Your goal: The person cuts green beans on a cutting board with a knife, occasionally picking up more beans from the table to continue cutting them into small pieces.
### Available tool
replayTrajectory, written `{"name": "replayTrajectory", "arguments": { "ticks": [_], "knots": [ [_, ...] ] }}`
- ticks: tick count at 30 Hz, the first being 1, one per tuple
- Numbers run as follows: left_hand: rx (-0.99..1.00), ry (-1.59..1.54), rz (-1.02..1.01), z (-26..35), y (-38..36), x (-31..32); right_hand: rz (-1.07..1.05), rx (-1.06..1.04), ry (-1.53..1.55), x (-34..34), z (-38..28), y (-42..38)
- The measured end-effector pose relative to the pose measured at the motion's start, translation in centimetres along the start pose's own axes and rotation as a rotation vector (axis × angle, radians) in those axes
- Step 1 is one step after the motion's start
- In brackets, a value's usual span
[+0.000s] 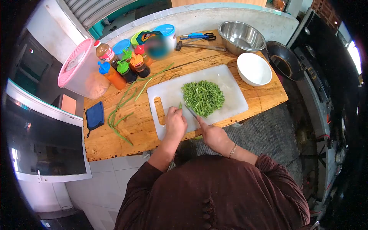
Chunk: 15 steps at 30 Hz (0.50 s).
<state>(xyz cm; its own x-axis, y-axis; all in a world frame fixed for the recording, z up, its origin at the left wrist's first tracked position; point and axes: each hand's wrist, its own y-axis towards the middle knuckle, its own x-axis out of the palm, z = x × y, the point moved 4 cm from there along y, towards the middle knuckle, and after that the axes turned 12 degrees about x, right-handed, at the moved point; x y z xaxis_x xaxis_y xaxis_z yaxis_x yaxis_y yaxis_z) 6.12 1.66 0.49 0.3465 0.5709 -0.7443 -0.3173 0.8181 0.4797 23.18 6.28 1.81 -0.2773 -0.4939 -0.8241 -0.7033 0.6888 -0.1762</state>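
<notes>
- The right hand [214, 135] is gripping a knife [190, 111], its blade lying on the white cutting board [230, 82].
- The left hand [175, 123] is pinching down a green bean piece [180, 105] beside the blade.
- A heap of chopped beans [203, 97] is sitting mid-board; whole beans [128, 101] are trailing across the wooden desk [115, 142].
- Sauce bottles [126, 69] are standing behind (labels unreadable).

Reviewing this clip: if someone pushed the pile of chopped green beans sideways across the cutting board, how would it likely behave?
The pile of chopped green beans is loose short pieces, so it would probably spread and scatter rather than slide as one. The white cutting board looks smooth, so pieces likely skid easily. Small round bits may roll off its edge onto the wooden table.
</notes>
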Motion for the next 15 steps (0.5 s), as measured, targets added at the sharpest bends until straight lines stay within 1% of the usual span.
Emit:
{"name": "replayTrajectory", "arguments": {
  "ticks": [3, 5, 7, 8, 10, 13, 15],
  "knots": [
    [0.072, 0.028, -0.022, 1.5, 0.0, -0.2, 0.079, -0.037, 0.055, 0.9, 0.6, 1.3],
    [0.101, 0.058, -0.036, 1.6, -0.2, -0.1, 0.086, -0.041, 0.073, 1.1, 0.3, 1.4],
    [0.115, 0.066, -0.046, 1.2, -0.4, 0.2, 0.046, 0.0, 0.054, 1.0, 0.0, 0.9],
    [0.097, 0.039, -0.031, 0.9, -0.4, 0.3, 0.03, 0.019, 0.043, 0.8, -0.2, 0.8],
    [0.062, -0.015, -0.005, 0.3, -0.5, 0.3, 0.059, -0.015, 0.024, 1.0, -0.7, 0.0],
    [-0.001, -0.109, 0.087, -0.7, -0.9, 0.3, 0.073, -0.023, 0.034, 1.4, -1.2, -0.4],
    [-0.029, -0.1, 0.046, -0.6, -0.9, 0.2, 0.06, -0.014, 0.043, 1.7, -1.7, -0.4]
  ]
}}
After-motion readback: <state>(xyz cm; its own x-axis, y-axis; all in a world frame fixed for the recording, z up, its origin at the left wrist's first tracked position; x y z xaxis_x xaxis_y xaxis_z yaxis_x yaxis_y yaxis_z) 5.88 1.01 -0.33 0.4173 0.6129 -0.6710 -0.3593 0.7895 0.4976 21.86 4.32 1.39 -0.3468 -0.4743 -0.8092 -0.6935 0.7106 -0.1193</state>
